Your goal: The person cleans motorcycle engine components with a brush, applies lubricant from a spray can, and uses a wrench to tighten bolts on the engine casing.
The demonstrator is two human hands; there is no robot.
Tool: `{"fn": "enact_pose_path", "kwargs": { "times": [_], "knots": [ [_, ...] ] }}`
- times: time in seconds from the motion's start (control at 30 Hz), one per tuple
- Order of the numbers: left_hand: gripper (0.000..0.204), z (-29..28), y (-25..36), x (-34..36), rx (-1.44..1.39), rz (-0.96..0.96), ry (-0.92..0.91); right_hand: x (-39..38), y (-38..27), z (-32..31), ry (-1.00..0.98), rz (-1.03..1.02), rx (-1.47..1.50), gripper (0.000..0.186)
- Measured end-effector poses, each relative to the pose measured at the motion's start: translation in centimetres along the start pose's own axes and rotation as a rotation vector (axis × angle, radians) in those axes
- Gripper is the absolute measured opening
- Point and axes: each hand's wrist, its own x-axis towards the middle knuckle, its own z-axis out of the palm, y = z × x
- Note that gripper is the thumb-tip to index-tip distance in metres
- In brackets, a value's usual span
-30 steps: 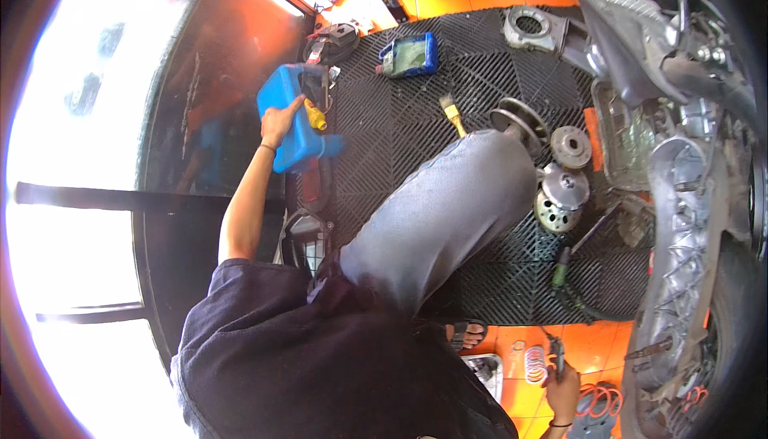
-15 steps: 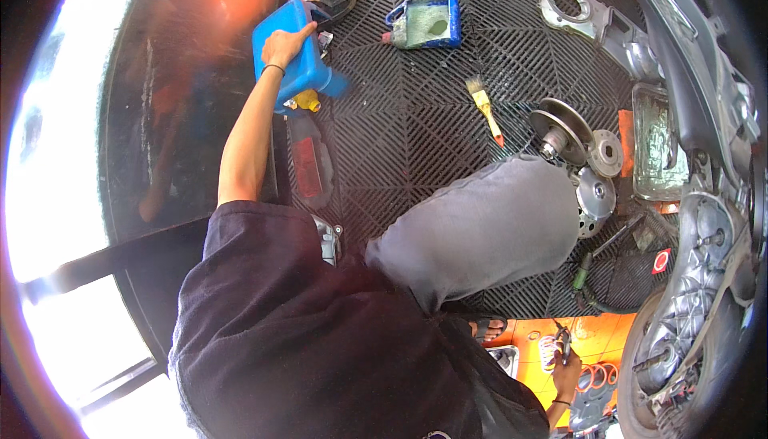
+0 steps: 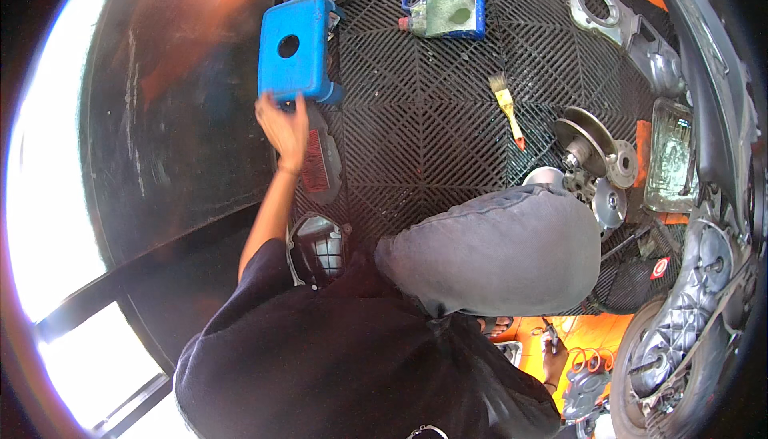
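Observation:
My left hand (image 3: 282, 127) is at the near edge of a blue plastic stool (image 3: 292, 67) with a round hole in its top, fingers apart. The stool stands at the left of the black ribbed mat (image 3: 416, 103), beside a flat filter part (image 3: 316, 163) with a red panel. My right hand (image 3: 554, 352), low at the right beside my body, is closed on a dark tool (image 3: 550, 332), apparently pliers, over the orange floor (image 3: 600, 327).
A cut-open blue jug (image 3: 448, 8), a paintbrush (image 3: 504, 111), round metal pulleys (image 3: 584, 139), a cast cover (image 3: 608, 23) and a tray (image 3: 668, 159) lie around. My bent leg (image 3: 488, 247) crosses the mat. A motorbike (image 3: 696, 279) stands right, a dark glossy panel (image 3: 184, 135) left.
My left hand has lowered the blue stool upright onto the mat's left side and slid from gripping its top to its near edge, fingers loosened. The right hand still holds the tool.

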Motion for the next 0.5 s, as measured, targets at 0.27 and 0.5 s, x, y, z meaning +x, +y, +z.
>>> {"fn": "enact_pose_path", "kwargs": {
  "times": [0.27,0.5],
  "knots": [
    [0.156,3.6,-9.4,-13.3,0.020,-0.662,-0.837,1.6,0.7,1.3,0.011,0.149,-0.193,0.026],
    [0.114,3.3,-11.0,-8.8,-0.069,-0.650,-0.969,0.5,-0.6,1.9,0.166,0.023,-0.275,0.033]
  ]
}}
